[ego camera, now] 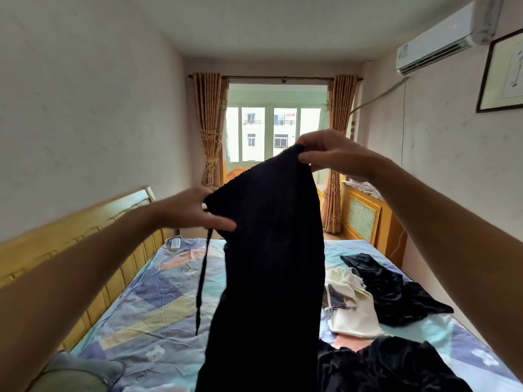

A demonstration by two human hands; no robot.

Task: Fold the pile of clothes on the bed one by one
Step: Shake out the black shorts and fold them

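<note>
So the person holds a black knit garment (pixel 268 250) up in the air over the bed (pixel 158 301), top edge stretched between both hands. The right hand (pixel 331 154) sits higher, fingers (pixel 307 157) pinching one corner; the left hand (pixel 192 209) grips the other corner lower down, thumb laid across the front. A black drawstring (pixel 202 281) dangles from the left side (pretty long). The rest of the pile lies on the patterned sheet to the right: a cream piece (pixel 353 309) between two dark garments (pixel 396 292).
</note>
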